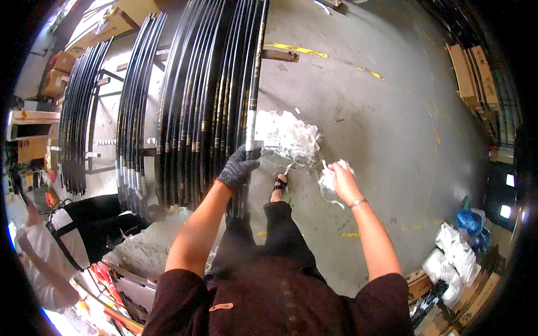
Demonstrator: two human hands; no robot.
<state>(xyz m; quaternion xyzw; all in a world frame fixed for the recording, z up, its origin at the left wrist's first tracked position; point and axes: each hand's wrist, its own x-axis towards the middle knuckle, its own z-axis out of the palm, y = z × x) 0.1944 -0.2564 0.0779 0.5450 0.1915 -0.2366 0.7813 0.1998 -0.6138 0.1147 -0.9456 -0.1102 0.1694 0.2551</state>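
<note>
My left hand [240, 167], in a dark grey knit glove, is closed round the lower part of a black rod [256, 73]. This rod carries light lettering and a white section just above the glove. It lies at the right edge of a row of similar black rods [193, 84]. Out to the right, my bare right hand [343, 178] is closed on a crumpled white plastic strip [328, 183], with loose ends hanging below the fingers. Between the hands, a heap of white plastic scraps [292, 137] lies on the floor beyond my foot.
More black rods [137, 95] lie on supports at the left. Another person [47, 257] is at the lower left. White and blue bags [453, 252] sit at the lower right, and cardboard boxes [472, 73] at the far right. Yellow tape [297, 50] marks the grey floor.
</note>
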